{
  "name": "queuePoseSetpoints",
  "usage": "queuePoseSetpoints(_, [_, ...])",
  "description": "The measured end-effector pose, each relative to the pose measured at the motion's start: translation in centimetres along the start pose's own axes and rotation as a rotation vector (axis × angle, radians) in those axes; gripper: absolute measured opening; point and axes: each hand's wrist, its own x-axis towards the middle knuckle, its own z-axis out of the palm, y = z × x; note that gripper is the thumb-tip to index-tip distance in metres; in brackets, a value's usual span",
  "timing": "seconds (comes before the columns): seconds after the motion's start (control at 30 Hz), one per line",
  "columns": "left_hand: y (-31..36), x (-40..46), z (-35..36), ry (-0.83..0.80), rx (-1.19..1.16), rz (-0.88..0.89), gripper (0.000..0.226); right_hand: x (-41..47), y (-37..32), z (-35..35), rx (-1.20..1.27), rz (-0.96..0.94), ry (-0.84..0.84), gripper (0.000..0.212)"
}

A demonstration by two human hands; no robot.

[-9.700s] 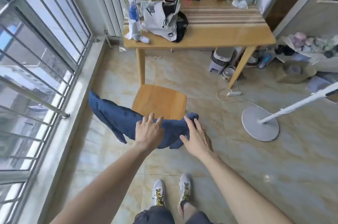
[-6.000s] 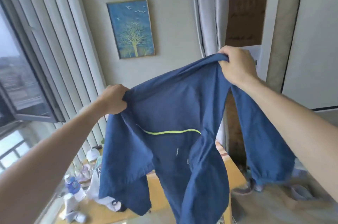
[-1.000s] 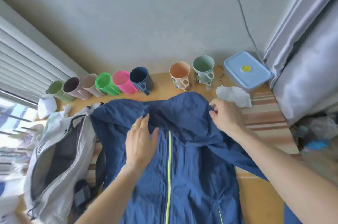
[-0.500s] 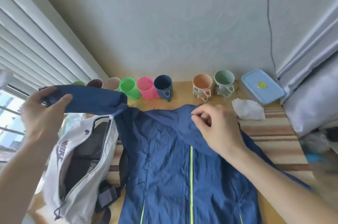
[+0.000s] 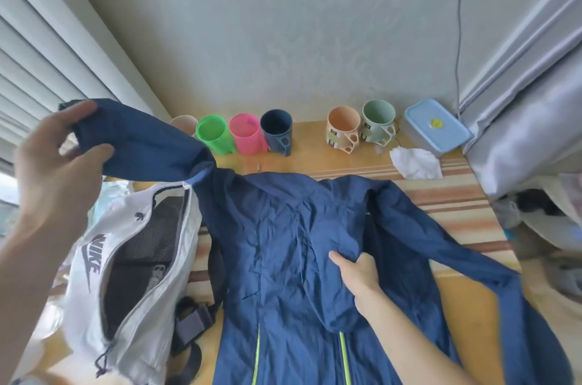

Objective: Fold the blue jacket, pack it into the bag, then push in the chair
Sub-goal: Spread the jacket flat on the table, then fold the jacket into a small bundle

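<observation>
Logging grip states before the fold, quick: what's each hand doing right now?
Left hand: closed, holding the sleeve of the blue jacket up.
Right hand: closed, pinching the jacket's folded-down hood.

On wooden table [image 5: 318, 161]: blue jacket [image 5: 283, 243] lay spread flat, front up. Its sleeve [image 5: 141, 145] was lifted over white bag [image 5: 132, 274], cuff pinched by left hand [image 5: 53, 170]. Bag's zip gaped open. At jacket's chest, right hand [image 5: 356, 271] gripped fold of hood [image 5: 333, 243]. Along far edge stood mugs [image 5: 245, 133], blue lidded box [image 5: 437, 126], crumpled tissue [image 5: 415, 162].
</observation>
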Motion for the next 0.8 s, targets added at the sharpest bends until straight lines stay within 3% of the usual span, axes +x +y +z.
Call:
queuePoseSetpoints(0.07, [0.3,-0.2,0.7,-0.058,-0.058,-0.007,0.061,0.1,-1.2,0.0,0.161,-0.013,-0.113,0.025])
queuePoseSetpoints(0.13, [1.6,-1.5,1.6,-0.08,-0.106,0.023,0.07,0.0,-1.6,-0.2,0.117,-0.037,-0.149,0.031])
queuePoseSetpoints(0.23, [4.7,-5.5,3.9,-0.132,-0.129,0.126,0.072,-0.2,-0.8,-1.0,-0.218,-0.108,0.028,0.058])
queuePoseSetpoints(0.27, [5.5,-7.0,4.9,-0.177,-0.106,0.169,0.07,-0.5,-0.9,-1.5,-0.244,-0.152,0.132,0.064])
queuePoseSetpoints(0.33, [6.7,-10.2,7.9,-0.281,-0.054,0.247,0.067,-1.1,-1.6,-2.8,-0.074,-0.239,0.213,0.052])
queuePoseSetpoints(0.4, [7.3,-13.3,12.1,-0.407,-0.022,0.3,0.066,-2.0,-3.4,-4.1,0.249,-0.175,-0.034,0.038])
queuePoseSetpoints(0.47, [7.6,-16.5,16.9,-0.588,-0.014,0.342,0.072,-3.0,-5.0,-5.8,0.51,-0.041,-0.316,0.042])
queuePoseSetpoints(0.5, [7.7,-18.0,19.1,-0.725,-0.017,0.363,0.075,-3.3,-5.7,-6.8,0.578,-0.013,-0.383,0.043])
queuePoseSetpoints(0.6, [6.2,-21.5,23.5,-1.044,0.041,0.348,0.079,-1.5,-5.6,-9.9,0.59,0.0,-0.328,0.04])
queuePoseSetpoints(0.7, [1.9,-22.4,24.5,-0.974,0.184,0.29,0.065,1.3,-4.6,-12.3,0.431,0.026,-0.433,0.046])
queuePoseSetpoints(0.77, [-2.1,-21.8,24.2,-0.776,0.295,0.26,0.053,4.1,-3.7,-12.8,0.154,-0.066,-0.314,0.047])
queuePoseSetpoints(0.8, [-4.0,-21.3,24.0,-0.674,0.371,0.278,0.05,5.1,-3.8,-12.6,0.047,-0.12,-0.21,0.036])
